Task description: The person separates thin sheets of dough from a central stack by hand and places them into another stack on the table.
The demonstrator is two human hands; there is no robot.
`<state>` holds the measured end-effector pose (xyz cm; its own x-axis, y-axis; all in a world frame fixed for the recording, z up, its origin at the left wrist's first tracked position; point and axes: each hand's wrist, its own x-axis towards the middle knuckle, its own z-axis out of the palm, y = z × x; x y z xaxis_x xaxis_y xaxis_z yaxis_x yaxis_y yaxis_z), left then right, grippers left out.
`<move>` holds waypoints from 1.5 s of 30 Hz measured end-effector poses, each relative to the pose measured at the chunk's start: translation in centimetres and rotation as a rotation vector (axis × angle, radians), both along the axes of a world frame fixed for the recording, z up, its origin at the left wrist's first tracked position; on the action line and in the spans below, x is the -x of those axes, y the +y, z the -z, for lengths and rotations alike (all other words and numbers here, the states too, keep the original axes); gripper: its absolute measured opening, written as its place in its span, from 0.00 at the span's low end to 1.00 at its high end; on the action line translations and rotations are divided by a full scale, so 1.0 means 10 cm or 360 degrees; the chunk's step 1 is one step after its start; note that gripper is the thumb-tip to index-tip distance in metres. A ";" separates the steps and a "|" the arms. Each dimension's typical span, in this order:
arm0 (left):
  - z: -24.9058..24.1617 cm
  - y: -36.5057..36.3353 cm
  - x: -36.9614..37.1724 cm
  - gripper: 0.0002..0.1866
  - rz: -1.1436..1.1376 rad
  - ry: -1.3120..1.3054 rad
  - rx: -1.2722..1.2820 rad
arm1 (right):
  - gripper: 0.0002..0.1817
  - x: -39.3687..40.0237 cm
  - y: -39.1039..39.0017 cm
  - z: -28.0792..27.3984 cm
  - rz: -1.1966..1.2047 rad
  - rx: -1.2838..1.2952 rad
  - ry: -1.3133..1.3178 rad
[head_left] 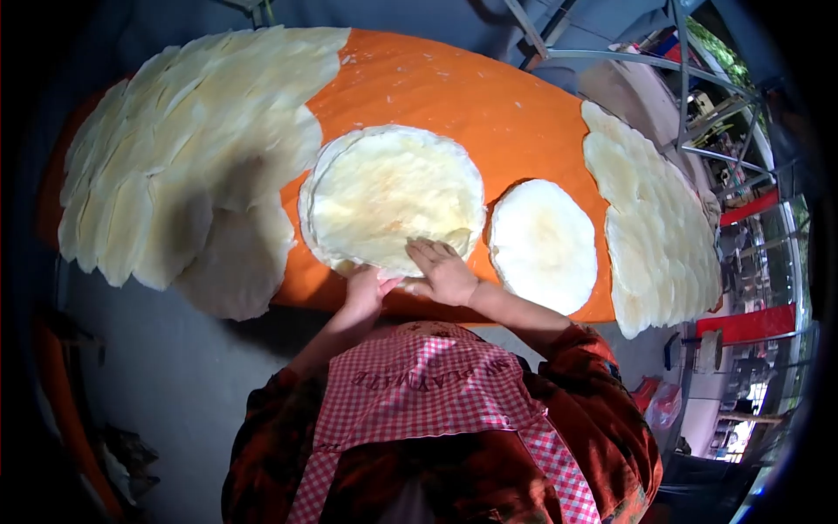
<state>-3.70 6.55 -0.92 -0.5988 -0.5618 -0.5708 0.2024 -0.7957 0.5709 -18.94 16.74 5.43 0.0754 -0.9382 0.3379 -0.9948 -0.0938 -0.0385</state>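
A stack of large, thin round flatbreads (388, 196) lies in front of me on the orange cloth. My left hand (366, 288) is at the near edge of the stack, its fingers closed on the rim of a flatbread; part of the fingers is hidden by the edge. My right hand (443, 274) rests palm down on the near right part of the top sheet, fingers stretched out. Just right of the stack sits a smaller, whiter pile of round flatbreads (544, 246).
Overlapping rows of flatbreads (192, 131) cover the table's left end, some hanging over the near edge. More rows (650, 223) lie at the right end. The orange cloth (454, 87) shows between them. Metal frame bars (611, 56) stand beyond the far right side.
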 end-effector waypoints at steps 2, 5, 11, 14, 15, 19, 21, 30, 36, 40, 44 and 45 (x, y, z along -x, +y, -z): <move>-0.05 -0.04 -0.05 0.16 0.0064 0.0208 0.0009 | 0.19 0.05 0.03 -0.05 -0.0028 0.0012 -0.0064; -0.23 -0.09 -0.07 0.19 0.0040 0.0420 0.0081 | 0.21 0.21 -0.32 -0.31 0.0145 -0.0184 -0.0440; -0.39 -0.68 -0.34 0.36 -0.0304 -0.0028 0.0585 | 0.12 0.54 -0.76 -2.50 0.0376 -0.0452 -0.0938; -0.45 -0.84 -0.39 0.32 -0.0138 0.0244 0.0331 | 0.17 0.86 -0.75 -2.72 0.0503 -0.0280 -0.1546; -0.50 -0.85 -0.39 0.30 -0.0081 0.0464 0.0276 | 0.19 0.94 -0.72 -2.65 0.0596 -0.0302 -0.1632; -0.18 -0.88 -0.37 0.21 -0.0092 0.0409 0.0212 | 0.27 1.40 -0.53 -1.71 0.0861 -0.0516 -0.2034; 0.09 -0.87 -0.36 0.20 -0.0090 -0.0088 0.0242 | 0.29 1.73 -0.27 -0.67 0.1031 -0.0805 -0.2485; 1.30 -1.30 -0.45 0.23 0.0492 -0.0240 0.1709 | 0.31 1.29 0.12 0.83 0.1076 0.0311 -0.2148; -0.39 -0.68 -0.07 0.27 0.0251 -0.0375 0.1407 | 0.26 0.96 0.68 -0.11 0.1141 0.0572 -0.2049; -0.78 -0.14 0.79 0.28 0.0355 -0.0281 0.0942 | 0.28 1.43 1.69 -0.79 0.1312 0.0871 -0.2294; -1.27 0.69 1.74 0.28 0.0595 0.0298 0.0708 | 0.26 2.03 2.60 -1.21 0.1478 0.0862 -0.2175; -1.16 0.81 1.95 0.28 0.0594 0.0298 0.0674 | 0.25 2.25 2.79 -1.10 0.1429 0.0916 -0.2265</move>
